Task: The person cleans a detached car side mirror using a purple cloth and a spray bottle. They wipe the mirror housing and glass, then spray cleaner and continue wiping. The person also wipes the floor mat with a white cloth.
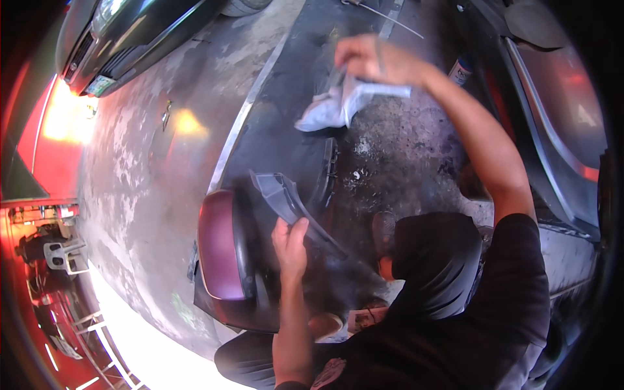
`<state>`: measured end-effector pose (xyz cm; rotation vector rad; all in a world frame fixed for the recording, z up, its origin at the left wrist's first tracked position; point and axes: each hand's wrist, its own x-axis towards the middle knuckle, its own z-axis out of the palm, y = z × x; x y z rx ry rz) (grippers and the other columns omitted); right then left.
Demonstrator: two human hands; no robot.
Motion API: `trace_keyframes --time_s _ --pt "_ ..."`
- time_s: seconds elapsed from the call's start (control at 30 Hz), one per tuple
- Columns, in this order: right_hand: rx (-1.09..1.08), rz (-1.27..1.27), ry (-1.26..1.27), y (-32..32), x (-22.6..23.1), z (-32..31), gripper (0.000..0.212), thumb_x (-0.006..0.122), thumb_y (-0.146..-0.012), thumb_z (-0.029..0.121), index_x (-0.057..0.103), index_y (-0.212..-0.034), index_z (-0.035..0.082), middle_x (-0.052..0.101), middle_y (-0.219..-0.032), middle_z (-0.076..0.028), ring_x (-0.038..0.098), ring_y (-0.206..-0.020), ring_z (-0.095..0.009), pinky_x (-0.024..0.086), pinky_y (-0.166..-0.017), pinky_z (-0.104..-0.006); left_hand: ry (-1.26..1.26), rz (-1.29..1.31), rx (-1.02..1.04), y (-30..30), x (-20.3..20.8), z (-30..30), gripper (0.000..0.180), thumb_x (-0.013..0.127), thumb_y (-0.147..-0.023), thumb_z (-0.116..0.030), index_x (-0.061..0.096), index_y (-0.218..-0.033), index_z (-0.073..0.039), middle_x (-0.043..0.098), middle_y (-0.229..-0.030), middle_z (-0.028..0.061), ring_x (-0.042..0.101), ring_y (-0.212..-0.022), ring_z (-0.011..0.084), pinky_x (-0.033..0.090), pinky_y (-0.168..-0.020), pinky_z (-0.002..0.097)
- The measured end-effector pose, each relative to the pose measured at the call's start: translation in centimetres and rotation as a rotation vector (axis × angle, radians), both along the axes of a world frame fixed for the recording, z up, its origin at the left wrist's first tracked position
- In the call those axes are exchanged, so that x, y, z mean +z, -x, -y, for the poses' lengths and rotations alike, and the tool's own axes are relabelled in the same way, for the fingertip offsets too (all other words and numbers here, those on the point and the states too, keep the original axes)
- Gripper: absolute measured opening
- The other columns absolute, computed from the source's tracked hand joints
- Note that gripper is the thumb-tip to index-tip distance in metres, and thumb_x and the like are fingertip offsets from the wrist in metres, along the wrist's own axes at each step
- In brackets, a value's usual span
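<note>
My left hand (pixel 290 250) is closed, thumb on top, on the near part of a long, dark grey plastic trim piece (pixel 279 195), which slants across in front of me. Its far end is wider and hollow-looking; the near end fades into the dark behind it. Up and to the right, my right hand (pixel 372 60) is raised with a crumpled white cloth (pixel 333 107) hanging from its fingers. Motion smears that hand and the cloth a little. The cloth is apart from the trim piece.
A purple-and-black rounded part (pixel 220 247) lies left of my left hand. A dark car (pixel 130 45) stands at upper left, and a dark car panel (pixel 546 130) at right. Near it is a blue-topped can (pixel 460 70). A white plastic chair (pixel 62 255) stands far left.
</note>
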<state>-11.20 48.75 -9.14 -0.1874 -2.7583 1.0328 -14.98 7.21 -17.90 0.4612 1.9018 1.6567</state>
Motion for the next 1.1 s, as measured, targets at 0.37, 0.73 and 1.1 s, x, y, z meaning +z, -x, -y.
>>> trace_keyframes --time_s 0.37,0.73,1.1 --pt "-0.391 0.134 -0.639 2.8 -16.5 2.8 0.07 0.044 -0.104 0.049 0.032 -0.16 0.009 0.027 -0.164 -0.025 0.017 -0.153 -0.049 0.016 -0.124 -0.0607 0.01 -0.019 0.028 -0.4 0.6 0.0 0.021 0.063 -0.093 -0.008 0.068 -0.111 0.002 0.067 -0.095 0.0012 0.057 -0.086 0.0094 0.046 -0.079 0.0265" --pt "-0.637 0.256 -0.773 11.3 -11.4 -6.2 0.046 0.062 -0.092 0.025 0.061 -0.135 0.01 0.066 -0.129 -0.017 0.055 -0.127 -0.037 0.044 -0.101 -0.0527 0.013 -0.005 0.017 -0.6 0.8 0.2 0.02 0.065 -0.094 -0.013 0.066 -0.106 0.002 0.063 -0.093 -0.0019 0.052 -0.085 0.0064 0.042 -0.078 0.0245" --pt "-0.397 0.125 -0.75 16.1 -10.1 -8.6 0.04 0.062 -0.087 0.017 0.063 -0.126 0.008 0.062 -0.129 -0.016 0.055 -0.127 -0.036 0.041 -0.105 -0.052 0.036 -0.07 -0.004 -0.5 0.1 0.7 0.019 0.066 -0.093 -0.013 0.065 -0.103 0.003 0.064 -0.085 -0.0005 0.053 -0.077 0.0069 0.043 -0.07 0.0239"
